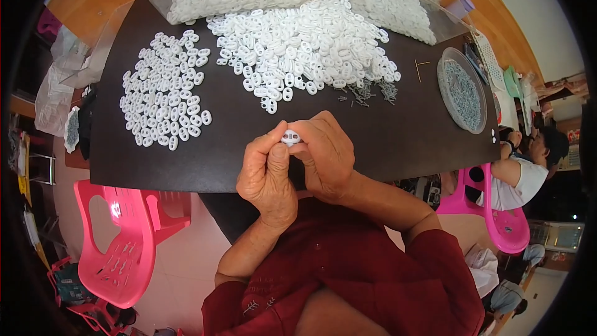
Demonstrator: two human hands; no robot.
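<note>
Just above the table's near part, my left hand and my right hand meet on a small white oval plastic piece with two dark holes. Thumbs and fingertips of both hands pinch it from either side. Beyond them lies a large heap of white plastic pieces. A smaller spread of white two-holed pieces is on the left. At the heap's right front edge is a cluster of small grey screws.
Clear bins of white pieces stand at the back of the dark table. A round tub of screws sits right, near thin brass-coloured sticks. A pink chair stands left; a person sits at right.
</note>
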